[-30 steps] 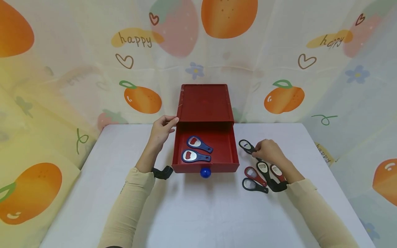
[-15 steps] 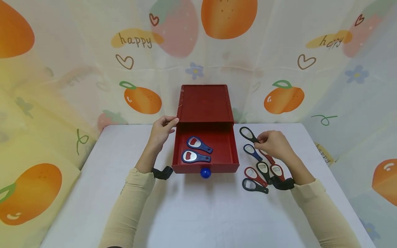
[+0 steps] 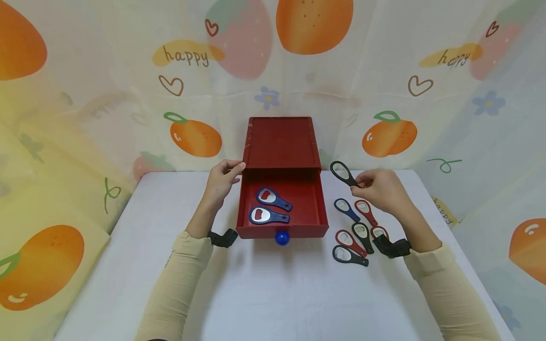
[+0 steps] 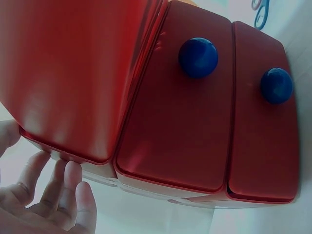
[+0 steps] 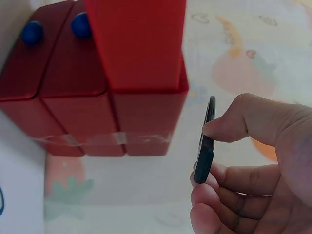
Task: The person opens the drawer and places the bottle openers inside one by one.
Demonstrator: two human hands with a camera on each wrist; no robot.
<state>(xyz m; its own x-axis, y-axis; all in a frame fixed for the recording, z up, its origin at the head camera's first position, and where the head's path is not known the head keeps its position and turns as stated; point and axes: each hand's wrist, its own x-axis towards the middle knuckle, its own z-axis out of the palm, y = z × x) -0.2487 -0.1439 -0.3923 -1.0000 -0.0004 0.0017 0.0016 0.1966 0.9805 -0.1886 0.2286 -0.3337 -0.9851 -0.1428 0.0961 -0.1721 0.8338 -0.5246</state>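
We see soft, diffuse light, faint shadows on the white tabletop [image 3: 273, 298] between left hand [image 3: 220, 183] and right hand [image 3: 380, 190], glossy sheen on the red drawer [image 4: 63, 83] beside the left; beyond the right, the patterned backdrop [image 5: 229, 68] blurs.

The printed cloth [image 3: 332, 71] behind the counter [image 3: 281, 293] bears "happy" in dark lettering on an upper-left patch [image 3: 187, 53] and an upper-right patch [image 3: 450, 55]; lower right, a slanted "happy" shows. Tiny marks on the left sleeve [image 3: 177, 274] are illegible.
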